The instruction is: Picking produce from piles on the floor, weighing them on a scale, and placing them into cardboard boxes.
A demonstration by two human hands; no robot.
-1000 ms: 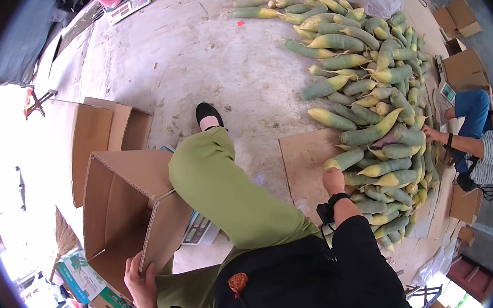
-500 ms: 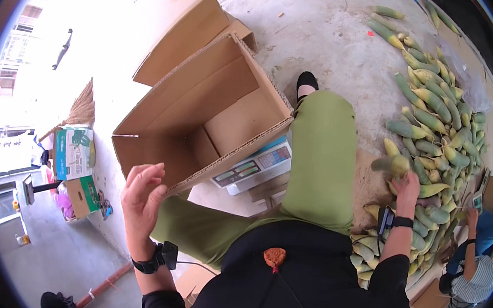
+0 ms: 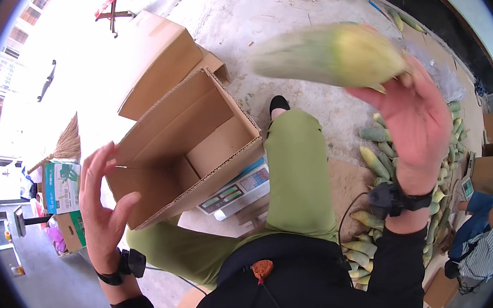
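A green radish (image 3: 331, 56), blurred by motion, is lifted high at the upper right. My right hand (image 3: 422, 119) grips it by its pale yellowish end, so the radish points left. On the left, my left hand (image 3: 104, 200) has its fingers spread and holds nothing; it is beside the near left corner of an open cardboard box (image 3: 185, 113). Nothing shows inside the part of the box I can see. Under the box is a digital scale (image 3: 243, 189), its display and keypad partly uncovered. A pile of green radishes (image 3: 361, 255) lies to my right, partly hidden by my right arm.
Another cardboard box (image 3: 161, 53) stands behind the open one. A straw broom (image 3: 67, 141) and printed cartons (image 3: 62, 188) are at the left. At the far right another person (image 3: 481, 251) sits by the radishes, near more boxes (image 3: 488, 175).
My right hand has raised the radish from the pile, up and toward the front. My left hand has moved left and opened wider. The whole view has shifted somewhat.
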